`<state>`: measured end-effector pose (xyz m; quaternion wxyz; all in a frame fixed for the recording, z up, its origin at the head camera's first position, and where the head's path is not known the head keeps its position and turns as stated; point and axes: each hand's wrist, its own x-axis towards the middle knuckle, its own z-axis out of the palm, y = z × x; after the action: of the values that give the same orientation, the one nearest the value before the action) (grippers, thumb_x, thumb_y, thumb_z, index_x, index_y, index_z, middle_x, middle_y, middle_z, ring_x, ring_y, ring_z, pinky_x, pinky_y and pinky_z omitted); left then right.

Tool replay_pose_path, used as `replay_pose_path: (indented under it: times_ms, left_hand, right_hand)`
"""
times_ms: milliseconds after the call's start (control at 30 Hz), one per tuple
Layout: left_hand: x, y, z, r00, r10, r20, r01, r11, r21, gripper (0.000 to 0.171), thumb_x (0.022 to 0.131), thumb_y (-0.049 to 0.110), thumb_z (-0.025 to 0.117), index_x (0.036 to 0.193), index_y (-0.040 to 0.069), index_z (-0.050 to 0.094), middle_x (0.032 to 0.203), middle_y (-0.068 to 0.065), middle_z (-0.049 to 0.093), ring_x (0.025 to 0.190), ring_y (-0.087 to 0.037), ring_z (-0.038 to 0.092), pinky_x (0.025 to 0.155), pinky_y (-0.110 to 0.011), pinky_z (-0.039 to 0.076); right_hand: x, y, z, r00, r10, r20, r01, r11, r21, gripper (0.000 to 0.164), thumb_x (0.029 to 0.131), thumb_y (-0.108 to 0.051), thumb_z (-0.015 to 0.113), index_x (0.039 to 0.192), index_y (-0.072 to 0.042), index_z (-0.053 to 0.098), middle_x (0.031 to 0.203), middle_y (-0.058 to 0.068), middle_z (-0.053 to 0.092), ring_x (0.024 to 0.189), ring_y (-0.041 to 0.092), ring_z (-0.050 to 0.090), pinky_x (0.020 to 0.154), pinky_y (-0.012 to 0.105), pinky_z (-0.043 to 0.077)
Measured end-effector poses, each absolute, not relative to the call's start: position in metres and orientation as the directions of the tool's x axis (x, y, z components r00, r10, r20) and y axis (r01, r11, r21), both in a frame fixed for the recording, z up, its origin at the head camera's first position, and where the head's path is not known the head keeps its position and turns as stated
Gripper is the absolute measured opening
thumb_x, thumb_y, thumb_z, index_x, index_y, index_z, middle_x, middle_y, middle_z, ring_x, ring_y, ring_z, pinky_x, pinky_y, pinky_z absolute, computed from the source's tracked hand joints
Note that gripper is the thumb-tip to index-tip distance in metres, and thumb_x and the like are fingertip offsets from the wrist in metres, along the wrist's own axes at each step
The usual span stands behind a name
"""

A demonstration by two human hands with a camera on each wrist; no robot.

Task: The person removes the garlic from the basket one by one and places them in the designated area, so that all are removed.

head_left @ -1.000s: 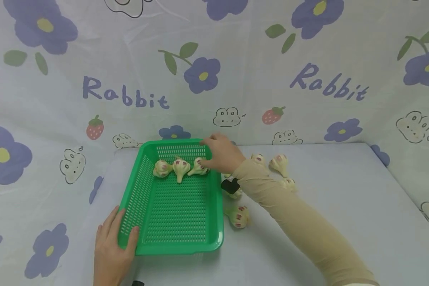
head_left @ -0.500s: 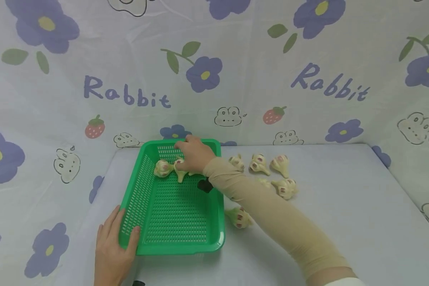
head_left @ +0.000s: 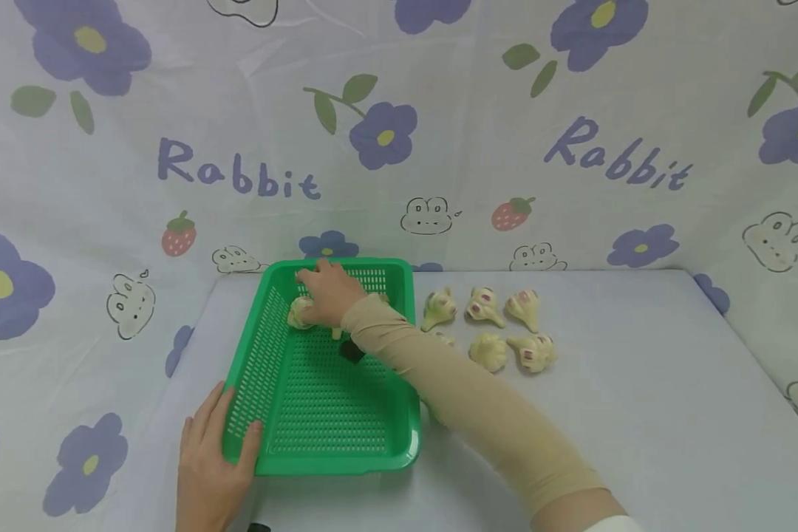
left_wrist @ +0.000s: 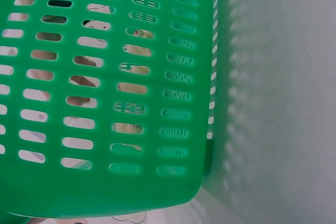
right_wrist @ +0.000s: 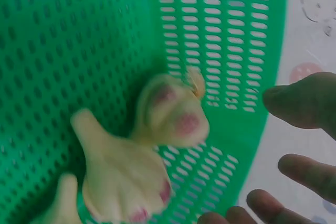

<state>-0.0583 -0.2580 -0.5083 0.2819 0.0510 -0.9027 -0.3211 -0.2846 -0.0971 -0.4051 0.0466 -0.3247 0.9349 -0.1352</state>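
Observation:
My left hand point(head_left: 209, 462) grips the near left corner of a green plastic basket point(head_left: 332, 465), thumb over the rim. That hand is out of sight in the left wrist view, where the slotted basket wall point(left_wrist: 105, 192) fills most of the picture. My right hand point(head_left: 330, 294) hovers over the far left part of the basket, just above a garlic bulb point(head_left: 298, 313). In the right wrist view its fingers point(right_wrist: 310, 177) are spread with nothing between them. Garlic bulbs point(right_wrist: 126, 182) lie in a row inside the basket, partly hidden by the hand in the head view.
Right of the basket, several garlic bulbs point(head_left: 484, 307) lie in rows on the white table point(head_left: 638, 355). My right forearm in a tan sleeve point(head_left: 485, 403) crosses the basket's right rim and covers some of them. A patterned cloth point(head_left: 465, 133) hangs behind the table.
My right hand has moved left from the basket's right rim, past the bulbs in the row, to the leftmost one. My left hand and the basket have stayed in place.

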Motion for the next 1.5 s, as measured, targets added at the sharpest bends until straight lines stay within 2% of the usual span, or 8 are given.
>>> replay_pose_path:
  times_ms: [267, 367, 567, 733, 967, 1200, 1400, 1500]
  left_hand:
    - [-0.062, -0.257, -0.506, -0.827, -0.266, 0.495, 0.122, 0.775, 0.620, 0.059, 0.094, 0.020, 0.074, 0.147, 0.004, 0.056, 0.155, -0.018, 0.051, 0.143, -0.044, 0.046, 0.121, -0.074, 0.023]
    - [-0.063, -0.257, -0.505, -0.827, -0.265, 0.496, 0.120, 0.778, 0.617, 0.059, 0.094, 0.021, 0.073, 0.147, 0.004, 0.056, 0.156, -0.018, 0.051, 0.143, -0.045, 0.046, 0.122, -0.073, 0.023]
    - [-0.063, -0.258, -0.501, -0.840, -0.280, 0.465, 0.078, 0.786, 0.614, 0.059, 0.094, 0.021, 0.074, 0.148, 0.004, 0.055, 0.156, -0.017, 0.050, 0.142, -0.047, 0.046, 0.123, -0.071, 0.022]
    - [-0.062, -0.259, -0.502, -0.852, -0.284, 0.441, 0.060, 0.782, 0.620, 0.060, 0.095, 0.022, 0.073, 0.149, 0.005, 0.054, 0.157, -0.018, 0.049, 0.143, -0.047, 0.046, 0.123, -0.072, 0.020]
    - [-0.063, -0.257, -0.500, -0.848, -0.284, 0.447, 0.057, 0.790, 0.610, 0.060, 0.094, 0.023, 0.074, 0.148, 0.005, 0.055, 0.156, -0.017, 0.050, 0.144, -0.045, 0.046, 0.121, -0.074, 0.022]
    - [-0.063, -0.259, -0.504, -0.844, -0.280, 0.457, 0.069, 0.788, 0.611, 0.060, 0.094, 0.023, 0.073, 0.148, 0.005, 0.055, 0.157, -0.017, 0.050, 0.144, -0.045, 0.046, 0.123, -0.072, 0.022]
    - [-0.064, -0.261, -0.506, -0.835, -0.268, 0.480, 0.097, 0.787, 0.610, 0.060, 0.094, 0.021, 0.074, 0.148, 0.005, 0.055, 0.156, -0.017, 0.050, 0.144, -0.044, 0.046, 0.121, -0.073, 0.024]
    - [-0.064, -0.263, -0.508, -0.831, -0.262, 0.490, 0.110, 0.786, 0.608, 0.060, 0.093, 0.021, 0.074, 0.148, 0.005, 0.055, 0.156, -0.017, 0.050, 0.144, -0.044, 0.046, 0.121, -0.073, 0.024]
  right_hand:
    - [-0.294, -0.120, -0.426, -0.812, -0.584, -0.024, -0.558, 0.786, -0.267, 0.052, 0.102, -0.025, 0.056, 0.154, -0.022, 0.050, 0.153, 0.014, 0.045, 0.132, 0.031, 0.050, 0.082, 0.041, 0.054]
    - [-0.297, -0.125, -0.433, -0.823, -0.566, -0.039, -0.537, 0.800, -0.267, 0.050, 0.104, -0.023, 0.051, 0.155, -0.022, 0.050, 0.157, 0.015, 0.042, 0.138, 0.034, 0.048, 0.086, 0.042, 0.053]
    - [-0.301, -0.132, -0.444, -0.832, -0.550, -0.072, -0.524, 0.821, -0.227, 0.053, 0.104, -0.031, 0.060, 0.155, -0.024, 0.049, 0.162, 0.017, 0.038, 0.144, 0.038, 0.047, 0.097, 0.047, 0.058]
    - [-0.300, -0.135, -0.447, -0.834, -0.546, -0.081, -0.524, 0.830, -0.189, 0.062, 0.098, -0.033, 0.073, 0.155, -0.025, 0.049, 0.159, 0.016, 0.041, 0.139, 0.036, 0.053, 0.098, 0.045, 0.059]
    - [-0.301, -0.136, -0.449, -0.822, -0.563, -0.082, -0.547, 0.822, -0.159, 0.066, 0.096, -0.032, 0.077, 0.155, -0.024, 0.048, 0.153, 0.015, 0.047, 0.123, 0.032, 0.063, 0.089, 0.040, 0.060]
    - [-0.304, -0.142, -0.461, -0.823, -0.566, -0.044, -0.552, 0.815, -0.175, 0.061, 0.098, -0.023, 0.073, 0.154, -0.022, 0.049, 0.154, 0.018, 0.045, 0.109, 0.029, 0.070, 0.076, 0.034, 0.060]
    - [-0.307, -0.147, -0.468, -0.826, -0.564, -0.024, -0.551, 0.814, -0.184, 0.056, 0.102, -0.018, 0.066, 0.155, -0.021, 0.048, 0.156, 0.018, 0.044, 0.120, 0.031, 0.066, 0.081, 0.037, 0.061]
    - [-0.309, -0.149, -0.469, -0.826, -0.564, -0.005, -0.553, 0.812, -0.188, 0.047, 0.105, -0.018, 0.059, 0.152, -0.020, 0.052, 0.151, 0.018, 0.049, 0.114, 0.029, 0.069, 0.079, 0.037, 0.062]
